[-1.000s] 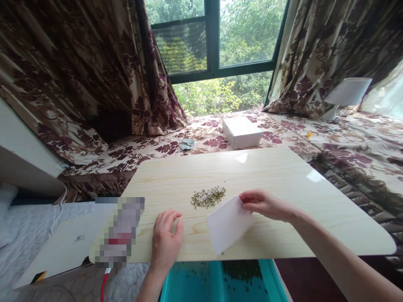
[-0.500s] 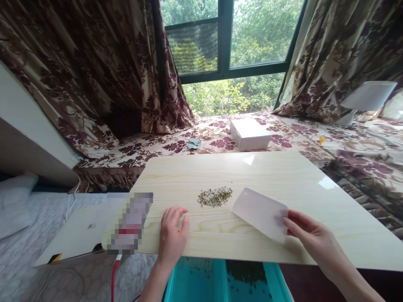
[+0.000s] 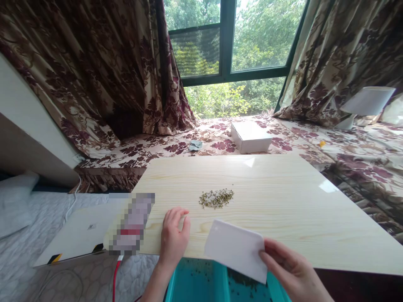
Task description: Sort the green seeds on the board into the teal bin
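My right hand (image 3: 291,266) pinches the right end of a thin white rectangular card (image 3: 236,247). The card is tilted over the table's front edge, above a teal two-compartment bin (image 3: 201,285). My left hand (image 3: 175,230) rests on the pale wood-grain table, fingers loosely bent and thumb apart, holding nothing. Ahead of it, a small pile of green beans (image 3: 217,198) mixed with white grains lies on the tabletop. Dark green beans (image 3: 244,280) show in the bin's right compartment, partly behind the card; the left one has a few scattered specks.
A blurred-out phone-like object (image 3: 132,224) with a red cable (image 3: 116,277) lies at the table's left, beside a pale board (image 3: 78,233) on the bed. Behind the table, a white box (image 3: 251,137) and a grey-blue cloth (image 3: 195,145) sit on the window ledge.
My right hand has moved the white card left and toward me, from beside the pile to over the front edge and bin. My left hand has stayed nearly still.
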`<state>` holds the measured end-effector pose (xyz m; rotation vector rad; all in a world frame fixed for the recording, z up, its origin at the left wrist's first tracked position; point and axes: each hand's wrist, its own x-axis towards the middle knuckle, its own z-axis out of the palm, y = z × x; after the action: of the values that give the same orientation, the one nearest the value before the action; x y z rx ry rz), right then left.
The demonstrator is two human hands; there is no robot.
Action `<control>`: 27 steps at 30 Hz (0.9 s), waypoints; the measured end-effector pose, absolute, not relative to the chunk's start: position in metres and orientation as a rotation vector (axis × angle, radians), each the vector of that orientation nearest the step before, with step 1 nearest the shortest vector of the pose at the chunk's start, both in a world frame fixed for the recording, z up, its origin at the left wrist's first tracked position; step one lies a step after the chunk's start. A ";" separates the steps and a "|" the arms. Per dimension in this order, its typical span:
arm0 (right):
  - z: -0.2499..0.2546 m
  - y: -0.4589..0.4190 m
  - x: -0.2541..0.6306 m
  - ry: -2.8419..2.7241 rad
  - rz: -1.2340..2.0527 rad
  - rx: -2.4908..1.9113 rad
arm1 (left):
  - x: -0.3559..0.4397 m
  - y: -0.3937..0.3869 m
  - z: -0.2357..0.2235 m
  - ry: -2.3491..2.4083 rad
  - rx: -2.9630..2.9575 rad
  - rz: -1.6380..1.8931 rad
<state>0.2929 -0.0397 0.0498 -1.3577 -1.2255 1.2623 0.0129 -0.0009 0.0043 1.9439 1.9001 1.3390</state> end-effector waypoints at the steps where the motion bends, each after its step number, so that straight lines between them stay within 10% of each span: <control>1: 0.052 -0.031 0.300 -1.206 1.178 -1.357 | 0.013 -0.001 0.004 1.899 1.946 1.338; 27: 0.040 0.079 0.333 -1.399 0.466 -1.425 | 0.011 -0.002 0.001 1.881 1.966 1.296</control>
<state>0.3329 0.0788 0.0404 -1.4245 -1.3991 0.4662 0.0110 -0.0015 0.0010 1.9656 1.8808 1.2961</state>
